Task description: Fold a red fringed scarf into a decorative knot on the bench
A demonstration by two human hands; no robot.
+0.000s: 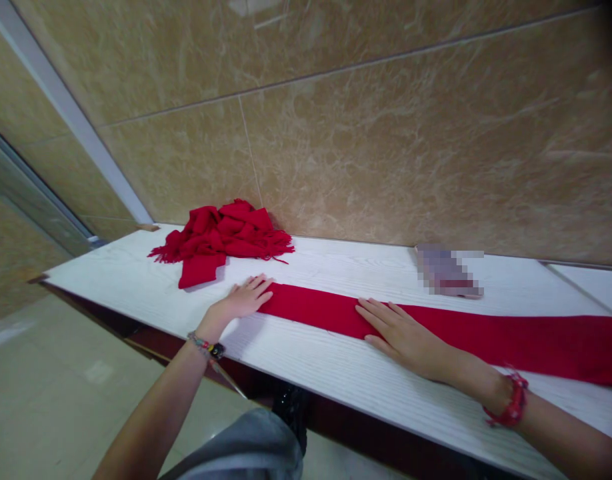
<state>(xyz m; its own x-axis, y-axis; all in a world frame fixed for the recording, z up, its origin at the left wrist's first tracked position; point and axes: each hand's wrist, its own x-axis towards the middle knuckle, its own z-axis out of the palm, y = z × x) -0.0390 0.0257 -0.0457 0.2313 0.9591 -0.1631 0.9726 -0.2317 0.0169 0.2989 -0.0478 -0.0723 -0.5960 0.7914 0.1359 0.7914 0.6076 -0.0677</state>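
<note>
A long red scarf [511, 337] lies stretched flat along the white table [336, 367], running from the middle out to the right edge. My left hand [243, 298] rests flat at the scarf's left end, fingers stretched out and touching the cloth. My right hand [401, 331] lies palm down on the scarf farther right, fingers spread. A second red scarf [221, 238] with fringes sits crumpled in a heap at the back left of the table, beyond my left hand.
A beige marble-tiled wall [386, 133] rises directly behind the table. A small blurred-out object [449, 273] lies near the wall, behind the flat scarf. The table's front edge runs above a tiled floor [46, 400] at the lower left.
</note>
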